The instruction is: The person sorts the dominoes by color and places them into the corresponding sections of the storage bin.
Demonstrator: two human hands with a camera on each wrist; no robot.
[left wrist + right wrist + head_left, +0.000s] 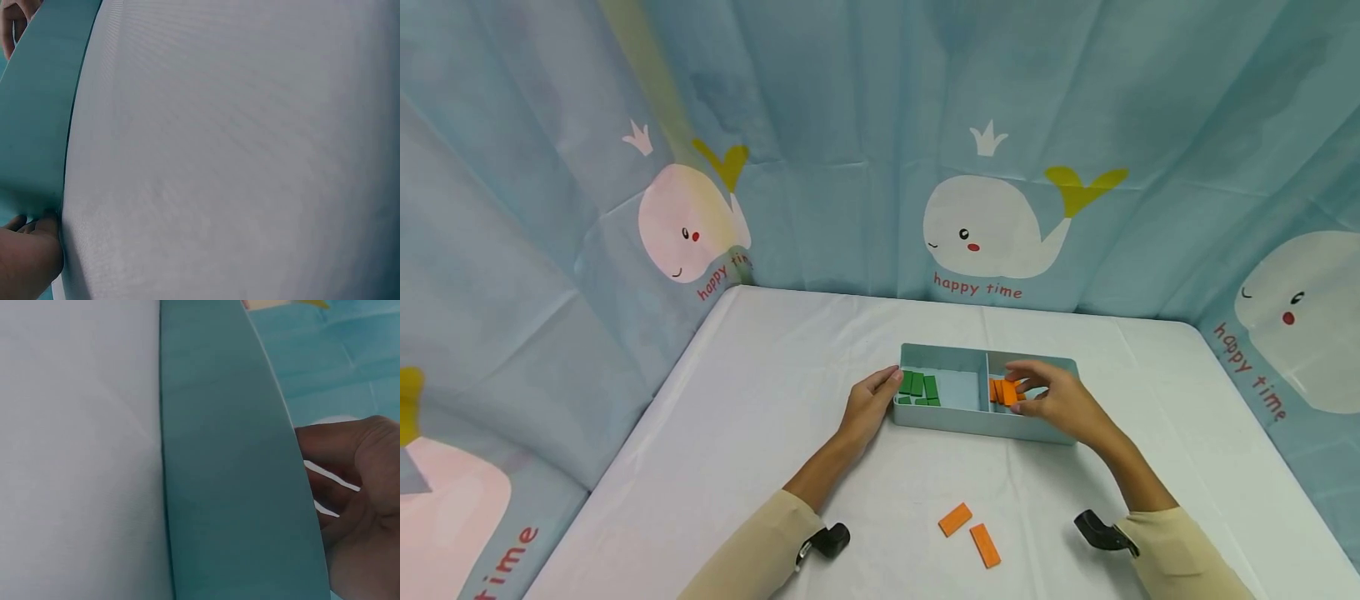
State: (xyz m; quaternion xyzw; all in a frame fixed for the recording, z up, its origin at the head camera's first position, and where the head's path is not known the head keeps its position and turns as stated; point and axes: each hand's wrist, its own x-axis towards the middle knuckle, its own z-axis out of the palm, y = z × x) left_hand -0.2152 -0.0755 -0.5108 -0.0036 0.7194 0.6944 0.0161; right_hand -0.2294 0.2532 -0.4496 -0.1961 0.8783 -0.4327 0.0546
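A shallow blue-green box (955,421) with a divider lies on the table. Its left compartment holds several green tiles (917,384); several orange tiles (997,390) are in the right one. At the box's left end, my left hand (867,407) grips the wall near the front corner, thumb by the rim. My right hand (1063,402) reaches over the right compartment and pinches an orange tile (1009,393) between thumb and fingers. The front wall (237,456) hides its fingertips in the right wrist view. Two loose orange tiles (955,519) lie in front of the box.
A white cloth (760,400) covers the table. Blue curtains (850,208) with whale prints hang behind it and along both sides. Black wrist devices (831,542) are strapped at both beige sleeves (1180,550).
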